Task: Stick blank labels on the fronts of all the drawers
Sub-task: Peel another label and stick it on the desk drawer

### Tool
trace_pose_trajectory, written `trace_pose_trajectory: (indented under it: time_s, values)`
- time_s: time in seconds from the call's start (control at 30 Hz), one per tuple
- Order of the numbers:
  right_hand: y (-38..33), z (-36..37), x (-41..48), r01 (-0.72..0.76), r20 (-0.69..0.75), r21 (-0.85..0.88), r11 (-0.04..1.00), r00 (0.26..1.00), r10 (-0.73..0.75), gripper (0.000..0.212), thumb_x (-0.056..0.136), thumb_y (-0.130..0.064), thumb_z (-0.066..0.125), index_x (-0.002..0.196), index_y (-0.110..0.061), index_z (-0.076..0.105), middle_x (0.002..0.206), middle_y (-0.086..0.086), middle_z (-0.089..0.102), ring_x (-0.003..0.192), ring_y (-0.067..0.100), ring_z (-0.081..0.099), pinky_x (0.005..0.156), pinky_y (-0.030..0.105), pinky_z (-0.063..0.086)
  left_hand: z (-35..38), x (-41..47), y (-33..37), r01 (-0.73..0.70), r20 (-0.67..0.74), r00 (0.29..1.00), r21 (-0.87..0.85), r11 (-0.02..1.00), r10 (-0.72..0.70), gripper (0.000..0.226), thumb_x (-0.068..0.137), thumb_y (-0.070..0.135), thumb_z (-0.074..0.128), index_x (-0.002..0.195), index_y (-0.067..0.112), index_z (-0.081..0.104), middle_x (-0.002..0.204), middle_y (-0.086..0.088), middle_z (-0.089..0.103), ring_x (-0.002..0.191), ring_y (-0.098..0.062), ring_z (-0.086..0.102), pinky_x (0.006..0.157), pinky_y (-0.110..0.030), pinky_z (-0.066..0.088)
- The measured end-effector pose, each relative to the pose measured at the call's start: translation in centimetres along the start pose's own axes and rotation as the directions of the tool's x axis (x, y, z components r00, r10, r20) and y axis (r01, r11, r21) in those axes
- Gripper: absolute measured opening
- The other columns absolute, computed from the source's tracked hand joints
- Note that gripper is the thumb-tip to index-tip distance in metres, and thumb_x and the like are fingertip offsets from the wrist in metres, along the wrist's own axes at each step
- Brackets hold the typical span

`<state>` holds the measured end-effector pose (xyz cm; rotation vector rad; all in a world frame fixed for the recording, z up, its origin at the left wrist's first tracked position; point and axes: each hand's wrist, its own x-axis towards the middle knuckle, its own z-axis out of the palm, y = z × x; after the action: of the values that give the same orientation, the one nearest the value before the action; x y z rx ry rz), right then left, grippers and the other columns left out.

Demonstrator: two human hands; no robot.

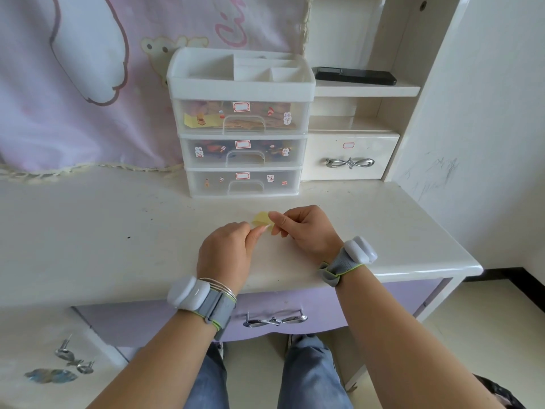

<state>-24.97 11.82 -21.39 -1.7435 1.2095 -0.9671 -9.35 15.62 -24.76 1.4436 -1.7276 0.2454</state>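
A person seated at a cream table (pixel 103 225) pinches a small yellow sheet (pixel 262 218) between both hands: the left hand (pixel 227 249) holds its lower edge with fingertips, and the right hand (pixel 306 228), fingers curled, grips its right side. The sheet is curled and held just above the tabletop. Whether a label remains on it cannot be told.

Behind it, a white plastic organizer (pixel 240 87) has three clear drawers. Each carries a blank red-bordered label set lengthwise above its handle: top (pixel 241 107), middle (pixel 242 144) and bottom (pixel 242 175). A similar label (pixel 348 145) sits on the cream drawer (pixel 368 154) beside it. A purple drawer (pixel 324 308) hangs under the tabletop. Pink cursive beginning "Ci" shows on the pink cloth (pixel 73 84) behind.
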Motion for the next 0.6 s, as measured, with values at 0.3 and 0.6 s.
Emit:
trace_pose_trajectory:
  time_s: [0.3, 0.6]
  values:
    - [0.3, -0.2, -0.1, 0.029, -0.034, 0.091, 0.995, 0.999, -0.026, 0.019, 0.083, -0.020, 0.068, 0.068, -0.010, 0.068, 0.062, 0.004, 0.060, 0.060, 0.012, 0.047, 0.056, 0.020, 0.037, 0.1, -0.2, -0.2, -0.041, 0.001, 0.999, 0.018, 0.999, 0.041, 0.053, 0.085, 0.049, 0.043, 0.051, 0.009, 0.045, 0.044, -0.005, 0.043, 0.043, -0.022, 0.026, 0.039, -0.026, 0.027]
    - [0.1, -0.3, -4.6, 0.201, -0.235, 0.418, 0.886, 0.966, -0.108, 0.020, 0.085, -0.020, 0.064, 0.069, -0.008, 0.060, 0.059, -0.011, 0.065, 0.048, 0.007, 0.036, 0.050, 0.016, 0.031, -0.3, -2.7, -0.2, -0.181, -0.136, 0.970, 0.144, 0.973, 0.201, 0.034, 0.092, 0.032, 0.055, 0.067, 0.011, 0.062, 0.059, -0.002, 0.059, 0.058, -0.026, 0.051, 0.057, -0.032, 0.034]
